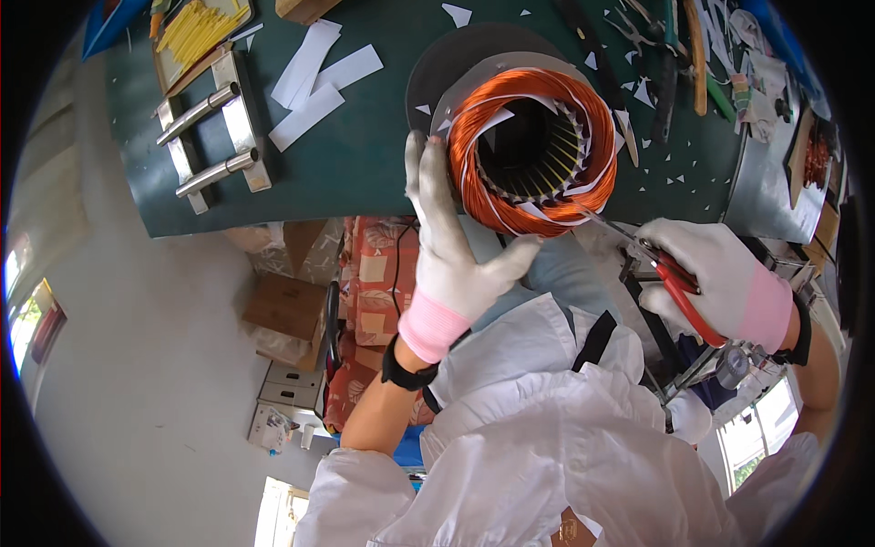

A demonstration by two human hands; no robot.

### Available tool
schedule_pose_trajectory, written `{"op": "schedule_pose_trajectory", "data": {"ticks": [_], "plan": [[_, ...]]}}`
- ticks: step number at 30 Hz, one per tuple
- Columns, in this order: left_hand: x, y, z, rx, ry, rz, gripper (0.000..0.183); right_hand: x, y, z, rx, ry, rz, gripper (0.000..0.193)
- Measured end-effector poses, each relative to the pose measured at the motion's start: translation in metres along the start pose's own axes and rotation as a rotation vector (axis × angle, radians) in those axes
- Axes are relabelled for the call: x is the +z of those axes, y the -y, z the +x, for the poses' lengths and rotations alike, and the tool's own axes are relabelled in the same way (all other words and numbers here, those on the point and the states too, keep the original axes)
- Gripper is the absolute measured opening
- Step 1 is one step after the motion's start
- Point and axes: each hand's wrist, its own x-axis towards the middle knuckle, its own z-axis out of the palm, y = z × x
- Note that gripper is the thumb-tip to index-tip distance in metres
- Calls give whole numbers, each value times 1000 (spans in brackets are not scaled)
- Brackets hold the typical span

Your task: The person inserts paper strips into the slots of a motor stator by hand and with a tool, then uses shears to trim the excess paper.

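A motor stator [597, 173] with orange copper windings stands on the green table, its round bore facing up. White insulating paper shows between the coils and around the slots. My gloved left hand [451, 228] lies along the stator's left side, fingers stretched out and thumb spread toward its near edge. My gloved right hand [702, 273] is closed round red-handled scissors [679, 290]. Their blades point up and left, with the tips at the near right rim of the windings. Whether the tips touch paper or wire I cannot tell.
White paper strips [310, 109] lie left of the stator, near a metal frame with two rods [210, 114] and a tray of yellow strips [196, 36]. Pliers [633, 32], other hand tools and paper scraps lie at the right. The table's near edge [273, 219] runs below the stator.
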Motion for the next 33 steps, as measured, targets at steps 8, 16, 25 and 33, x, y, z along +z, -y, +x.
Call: {"op": "schedule_pose_trajectory", "data": {"ticks": [8,16,25,33], "plan": [[51,-6,-15,-107,-262,-79,136,-3,12,16,-38,148,-206,37],[50,-7,-15,-76,-273,-31,123,2,12,23,-73,187,-284,34],[47,-9,-17,-160,-239,-92,127,-5,37,58,511,405,724,41],[-6,9,8,80,-47,-70,135,-3,0,26,58,31,186,25]]}}
